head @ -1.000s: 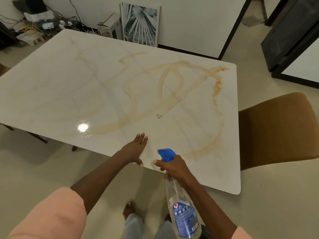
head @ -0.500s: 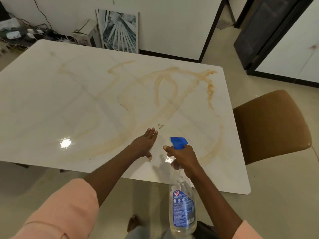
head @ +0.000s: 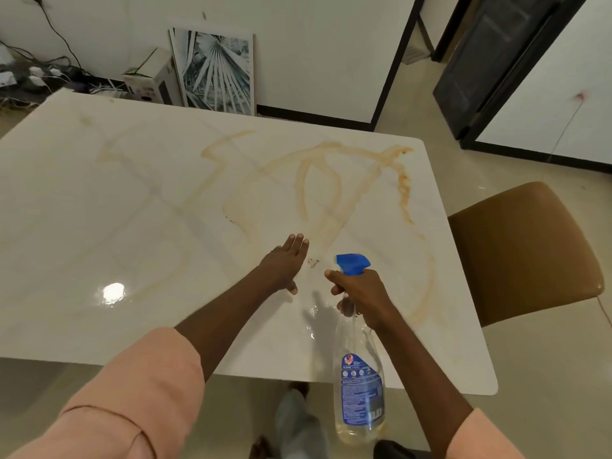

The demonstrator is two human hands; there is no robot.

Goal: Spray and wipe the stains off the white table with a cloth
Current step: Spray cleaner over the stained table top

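The white table [head: 99, 210] carries wide looping brown stains [head: 334, 193] across its middle and right half. My right hand [head: 361, 293] grips the neck of a clear spray bottle [head: 359, 385] with a blue nozzle and blue label, held over the near part of the table, nozzle pointing away. My left hand [head: 284, 265] lies flat on the tabletop with straight fingers, just left of the bottle. A small dark speck sits between the two hands. No cloth is in view.
A brown padded chair [head: 523, 250] stands at the table's right side. A framed leaf picture [head: 215, 71] and a cardboard box [head: 149, 81] lean against the far wall, with cables and plugs at the back left. My legs show below the near table edge.
Both hands have moved farther over the table, away from the near edge. The left hand slid forward flat on the surface; the right hand carried the bottle forward with it.
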